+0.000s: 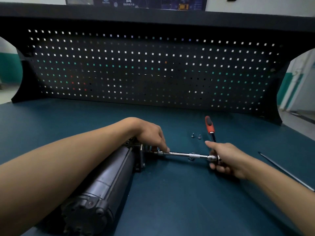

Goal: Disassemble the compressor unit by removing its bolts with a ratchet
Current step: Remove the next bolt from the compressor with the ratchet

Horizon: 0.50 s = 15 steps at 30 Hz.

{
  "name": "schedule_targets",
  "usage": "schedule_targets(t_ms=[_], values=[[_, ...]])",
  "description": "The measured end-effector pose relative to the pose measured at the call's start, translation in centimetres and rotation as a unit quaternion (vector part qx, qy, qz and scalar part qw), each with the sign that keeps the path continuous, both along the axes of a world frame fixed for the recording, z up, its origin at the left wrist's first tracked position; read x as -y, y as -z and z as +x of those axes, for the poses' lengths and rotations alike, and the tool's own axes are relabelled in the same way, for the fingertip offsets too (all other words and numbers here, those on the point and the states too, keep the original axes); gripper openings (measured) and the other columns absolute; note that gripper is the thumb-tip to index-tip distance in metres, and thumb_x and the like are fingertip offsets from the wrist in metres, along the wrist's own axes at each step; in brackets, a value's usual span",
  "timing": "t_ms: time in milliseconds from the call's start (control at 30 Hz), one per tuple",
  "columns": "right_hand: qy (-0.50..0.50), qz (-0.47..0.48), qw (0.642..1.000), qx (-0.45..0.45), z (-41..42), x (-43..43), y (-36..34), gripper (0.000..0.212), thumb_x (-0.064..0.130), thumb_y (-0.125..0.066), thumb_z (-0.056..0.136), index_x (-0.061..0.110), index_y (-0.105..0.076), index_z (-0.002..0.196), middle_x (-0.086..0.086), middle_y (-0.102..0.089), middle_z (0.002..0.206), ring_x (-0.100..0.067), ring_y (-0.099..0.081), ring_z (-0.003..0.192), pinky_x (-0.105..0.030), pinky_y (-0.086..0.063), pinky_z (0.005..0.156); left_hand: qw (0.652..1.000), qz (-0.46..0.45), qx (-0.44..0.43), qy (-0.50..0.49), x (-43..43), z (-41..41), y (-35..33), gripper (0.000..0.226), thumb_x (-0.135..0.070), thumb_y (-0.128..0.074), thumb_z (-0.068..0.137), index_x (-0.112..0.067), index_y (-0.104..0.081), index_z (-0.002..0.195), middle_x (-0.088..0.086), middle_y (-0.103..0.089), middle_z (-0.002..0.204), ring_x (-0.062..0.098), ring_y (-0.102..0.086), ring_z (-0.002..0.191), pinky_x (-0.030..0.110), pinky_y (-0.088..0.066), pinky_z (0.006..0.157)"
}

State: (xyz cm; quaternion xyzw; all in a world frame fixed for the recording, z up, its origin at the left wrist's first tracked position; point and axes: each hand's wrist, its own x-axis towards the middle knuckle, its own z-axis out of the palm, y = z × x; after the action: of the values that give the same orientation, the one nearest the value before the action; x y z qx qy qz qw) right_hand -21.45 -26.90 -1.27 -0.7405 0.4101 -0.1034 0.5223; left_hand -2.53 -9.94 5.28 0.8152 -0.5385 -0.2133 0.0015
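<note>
The dark cylindrical compressor unit (109,178) lies on the blue-green bench, running from lower left toward the centre. A chrome extension bar (185,155) reaches from its far end plate to the right. My left hand (151,135) rests over that end of the compressor, and its fingertips pinch the bar where the socket meets the unit. My right hand (225,159) grips the ratchet head at the bar's right end. The ratchet's red and black handle (209,126) points away from me. Two removed bolts (196,135) lie on the bench just left of the handle.
A long thin dark rod (286,172) lies on the bench (179,201) at the right. A black pegboard (153,70) stands along the back of the bench under a dark shelf.
</note>
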Motion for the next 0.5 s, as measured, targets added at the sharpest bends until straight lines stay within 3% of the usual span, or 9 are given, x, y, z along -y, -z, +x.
schedule_targets(t_ms=[100, 233, 400, 500], values=[[-0.007, -0.078, 0.996, 0.031, -0.2, 0.0, 0.8, 0.041, 0.045, -0.053, 0.100, 0.013, -0.048, 0.075, -0.008, -0.063, 0.054, -0.018, -0.044, 0.033, -0.020, -0.026, 0.035, 1.000, 0.001, 0.009, 0.000, 0.2, 0.1, 0.2, 0.017, -0.049, -0.067, 0.089, -0.035, -0.076, 0.093, -0.008, -0.073, 0.104, 0.015, -0.066, 0.104, 0.031, -0.051, 0.098], [0.025, -0.144, 0.982, 0.121, 0.0, -0.1, 1.6, 0.038, 0.036, -0.067, 0.095, 0.016, -0.049, 0.068, 0.000, -0.058, 0.054, -0.016, -0.057, 0.042, -0.027, -0.041, 0.048, 1.000, -0.010, 0.011, -0.010, 0.4, 0.2, 0.4, 0.018, -0.041, -0.072, 0.088, -0.029, -0.079, 0.100, -0.009, -0.076, 0.100, 0.012, -0.068, 0.100, 0.026, -0.052, 0.091], [0.063, 0.143, 0.964, 0.217, 1.1, -0.6, 0.3, 0.027, 0.035, -0.072, 0.089, 0.014, -0.055, 0.088, -0.007, -0.073, 0.069, -0.017, -0.066, 0.053, -0.030, -0.055, 0.054, 1.000, -0.021, 0.015, -0.011, 0.5, 0.5, 0.7, 0.015, -0.040, -0.073, 0.087, -0.031, -0.080, 0.098, -0.013, -0.076, 0.093, 0.006, -0.068, 0.090, 0.018, -0.050, 0.077], [0.096, 0.097, 0.960, 0.243, 1.7, -1.0, 1.0, 0.029, 0.034, -0.079, 0.085, 0.017, -0.056, 0.082, 0.001, -0.069, 0.059, -0.012, -0.062, 0.048, -0.025, -0.050, 0.051, 1.000, -0.020, 0.017, -0.011, 0.7, 0.7, 0.8, 0.016, -0.041, -0.074, 0.086, -0.031, -0.080, 0.097, -0.017, -0.075, 0.090, 0.001, -0.066, 0.085, 0.015, -0.048, 0.074]])
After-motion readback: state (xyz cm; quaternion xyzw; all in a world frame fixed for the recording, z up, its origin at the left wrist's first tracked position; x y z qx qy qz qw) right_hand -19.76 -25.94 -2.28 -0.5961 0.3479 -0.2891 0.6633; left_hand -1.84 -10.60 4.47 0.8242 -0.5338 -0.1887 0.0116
